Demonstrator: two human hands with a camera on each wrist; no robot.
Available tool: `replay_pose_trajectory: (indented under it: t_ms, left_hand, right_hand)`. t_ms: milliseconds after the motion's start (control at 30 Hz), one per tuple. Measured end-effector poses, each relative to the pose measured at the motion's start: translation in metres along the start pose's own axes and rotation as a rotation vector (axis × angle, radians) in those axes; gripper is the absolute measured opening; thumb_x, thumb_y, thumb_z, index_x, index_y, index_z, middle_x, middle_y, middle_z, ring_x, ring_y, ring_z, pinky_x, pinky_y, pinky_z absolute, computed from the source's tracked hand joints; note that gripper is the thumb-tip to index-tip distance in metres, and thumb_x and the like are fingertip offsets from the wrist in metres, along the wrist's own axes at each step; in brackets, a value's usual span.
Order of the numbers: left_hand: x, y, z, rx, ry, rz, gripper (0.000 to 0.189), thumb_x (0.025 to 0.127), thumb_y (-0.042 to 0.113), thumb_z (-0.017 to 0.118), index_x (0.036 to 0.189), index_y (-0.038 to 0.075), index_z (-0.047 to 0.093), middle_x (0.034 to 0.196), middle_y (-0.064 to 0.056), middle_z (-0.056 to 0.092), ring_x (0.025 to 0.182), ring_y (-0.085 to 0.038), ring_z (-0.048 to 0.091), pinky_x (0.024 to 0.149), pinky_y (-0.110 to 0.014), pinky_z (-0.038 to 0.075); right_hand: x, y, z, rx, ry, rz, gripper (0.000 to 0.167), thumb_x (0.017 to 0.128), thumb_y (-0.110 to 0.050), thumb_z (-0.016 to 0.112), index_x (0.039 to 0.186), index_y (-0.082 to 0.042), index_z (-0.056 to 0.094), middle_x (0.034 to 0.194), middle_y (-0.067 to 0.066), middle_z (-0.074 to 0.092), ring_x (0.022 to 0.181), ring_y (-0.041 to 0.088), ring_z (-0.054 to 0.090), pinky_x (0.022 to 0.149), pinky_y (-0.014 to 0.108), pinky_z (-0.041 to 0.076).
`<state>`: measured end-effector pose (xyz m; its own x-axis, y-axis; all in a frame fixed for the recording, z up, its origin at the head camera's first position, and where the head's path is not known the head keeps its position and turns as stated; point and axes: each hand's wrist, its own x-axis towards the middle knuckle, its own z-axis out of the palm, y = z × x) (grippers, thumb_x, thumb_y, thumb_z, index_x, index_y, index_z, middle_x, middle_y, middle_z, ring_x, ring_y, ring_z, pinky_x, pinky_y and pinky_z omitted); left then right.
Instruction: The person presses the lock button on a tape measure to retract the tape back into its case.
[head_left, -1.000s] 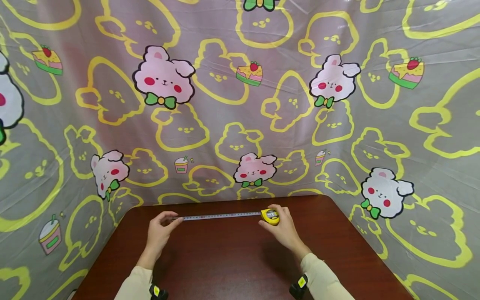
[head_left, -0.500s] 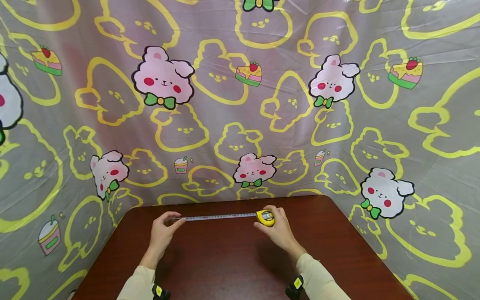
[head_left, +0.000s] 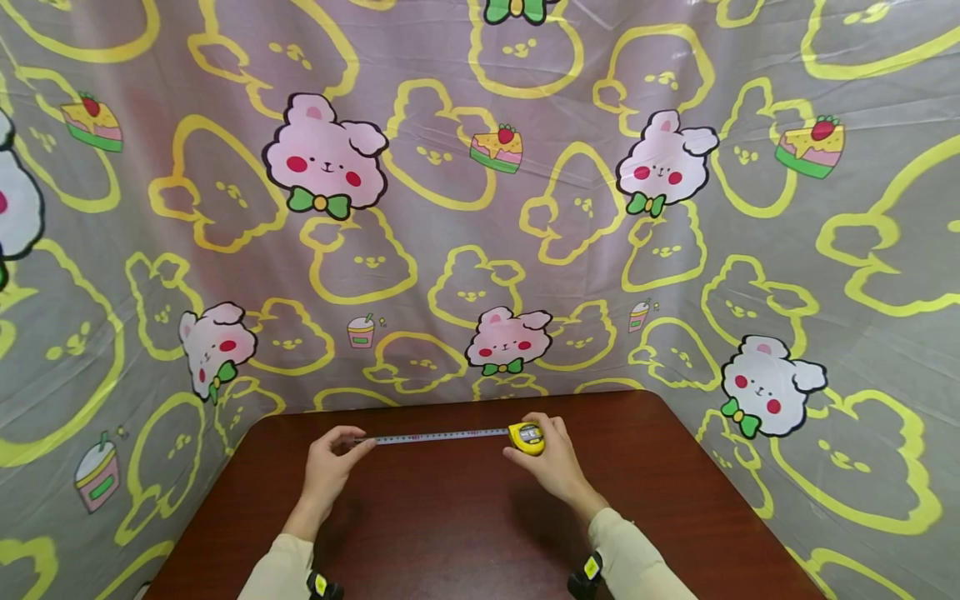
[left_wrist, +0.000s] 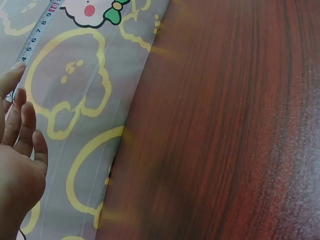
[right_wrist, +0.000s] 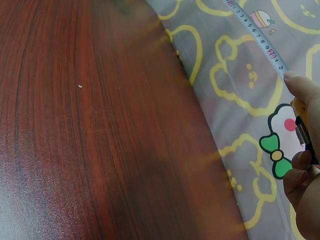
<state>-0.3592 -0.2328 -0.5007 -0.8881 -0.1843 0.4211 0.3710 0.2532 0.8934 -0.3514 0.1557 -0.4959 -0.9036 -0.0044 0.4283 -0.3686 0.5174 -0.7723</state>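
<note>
A yellow tape measure [head_left: 527, 438] sits in my right hand [head_left: 557, 468], which grips its case between thumb and fingers. From the case a pale blade [head_left: 442, 436] with black and red markings stretches straight to the left, held above the table. My left hand [head_left: 327, 473] pinches the free end of the blade between thumb and fingertips. In the left wrist view the blade [left_wrist: 36, 34] runs up and away from the thumb. The right wrist view has the blade [right_wrist: 257, 35] reaching the right thumb, with most of the case [right_wrist: 299, 107] hidden by the hand.
Beneath both hands lies a dark reddish-brown wooden table [head_left: 435, 517]. A grey curtain [head_left: 450, 200] printed with yellow outlines and white rabbit faces stands behind the table and at both sides. A tiny pale speck [right_wrist: 80, 86] lies on the tabletop.
The right hand and the tape case have moved left, and the left hand slightly right. The stretch of blade between them has become shorter.
</note>
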Motion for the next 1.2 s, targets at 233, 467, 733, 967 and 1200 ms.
replay_pose_trajectory:
  t_ms: [233,467,733,967,1200]
  left_hand:
    - [0.000,0.000,0.003,0.013,-0.013,0.011,0.029,0.086,0.014,0.087,0.104,-0.003,0.073,0.093,-0.008,0.070,0.086,-0.018,0.059,0.073,-0.022,0.046]
    - [0.000,0.001,0.008,0.020,-0.044,0.011,0.028,0.085,0.016,0.088,0.102,0.000,0.073,0.092,-0.007,0.069,0.085,-0.020,0.058,0.073,-0.025,0.045]
    - [-0.001,0.001,0.010,0.012,-0.050,0.013,0.026,0.085,0.017,0.088,0.099,0.002,0.073,0.089,-0.007,0.070,0.081,-0.017,0.059,0.071,-0.026,0.045]
    - [-0.003,0.000,0.014,0.005,-0.069,0.000,0.027,0.085,0.017,0.089,0.099,-0.001,0.073,0.089,-0.006,0.070,0.082,-0.016,0.060,0.072,-0.026,0.046]
    - [-0.002,0.000,0.019,-0.007,-0.087,0.025,0.028,0.084,0.016,0.089,0.099,-0.002,0.073,0.089,-0.007,0.068,0.081,-0.018,0.059,0.070,-0.026,0.045]
  right_hand:
    - [0.001,-0.002,0.004,-0.003,-0.002,-0.008,0.060,0.079,-0.034,0.092,0.126,-0.018,0.059,0.111,0.007,0.047,0.096,0.024,0.055,0.079,0.037,0.051]
    - [-0.001,-0.003,0.006,-0.009,-0.006,-0.010,0.060,0.079,-0.035,0.092,0.126,-0.019,0.059,0.111,0.006,0.048,0.096,0.025,0.056,0.078,0.037,0.051]
    - [-0.002,-0.006,0.011,-0.007,-0.024,0.004,0.063,0.078,-0.037,0.092,0.127,-0.019,0.058,0.111,0.004,0.047,0.096,0.024,0.055,0.079,0.036,0.052]
    - [-0.002,-0.007,0.016,-0.030,-0.026,-0.008,0.063,0.078,-0.042,0.092,0.127,-0.019,0.059,0.109,0.005,0.047,0.095,0.023,0.055,0.077,0.036,0.051]
    - [-0.003,-0.010,0.019,-0.033,-0.027,-0.019,0.063,0.078,-0.042,0.091,0.127,-0.019,0.059,0.108,0.005,0.047,0.094,0.024,0.055,0.076,0.037,0.050]
